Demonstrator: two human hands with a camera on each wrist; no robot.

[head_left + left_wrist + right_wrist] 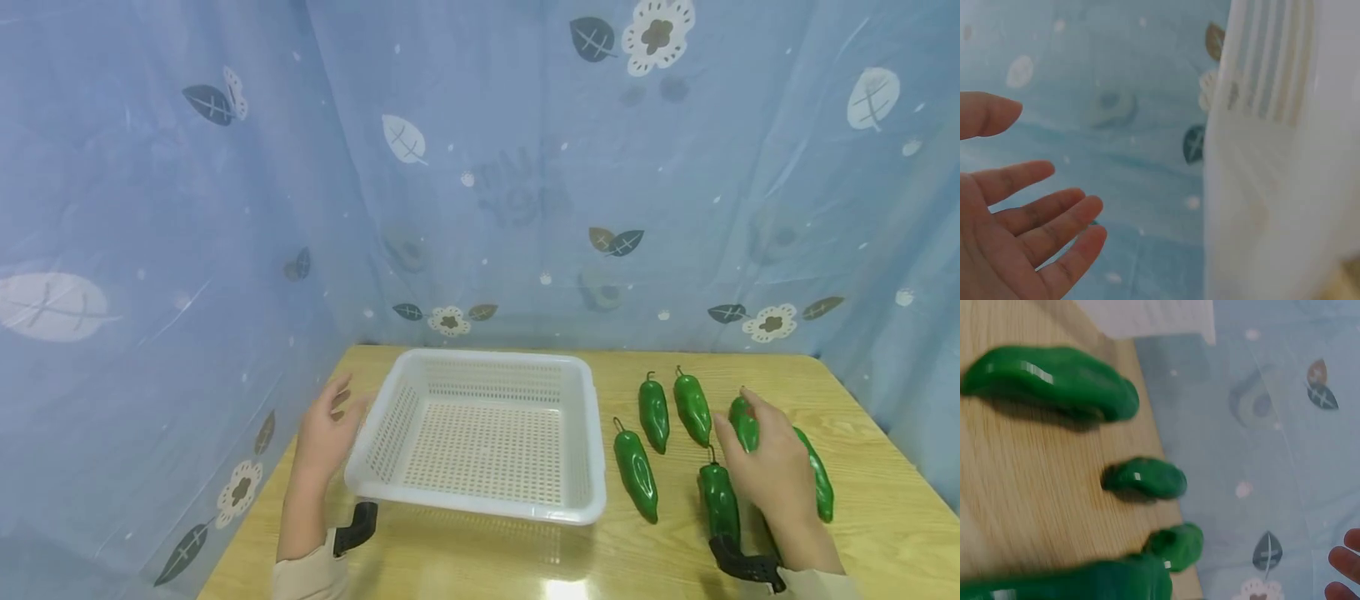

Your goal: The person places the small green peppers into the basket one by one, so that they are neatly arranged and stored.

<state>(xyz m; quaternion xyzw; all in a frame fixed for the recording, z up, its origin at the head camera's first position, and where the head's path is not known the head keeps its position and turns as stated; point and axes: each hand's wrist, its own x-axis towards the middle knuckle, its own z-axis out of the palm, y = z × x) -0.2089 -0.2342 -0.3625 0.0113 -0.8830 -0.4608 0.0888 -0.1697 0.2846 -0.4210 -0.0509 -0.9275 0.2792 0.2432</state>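
Observation:
My left hand (330, 429), fingers spread and relaxed, is beside the left wall of a white plastic basket (480, 508). The left wrist view shows a gap between that hand (1029, 231) and the basket's side (1222, 187). Over a group of green peppers at the right hovers my right hand (780, 467), with thumb and fingers apart. One pepper (742, 425) shows between its thumb and index finger; another pepper (718, 500) lies left of the wrist, and a third (820, 479) is partly hidden behind the hand. In the right wrist view only the fingertips (1346, 562) appear.
More long green peppers lie between basket and right hand: a front one (636, 475) and two farther back, a left one (654, 412) and a right one (692, 407). A blue patterned curtain (517, 208) surrounds the wooden table (465, 558) at the back and sides.

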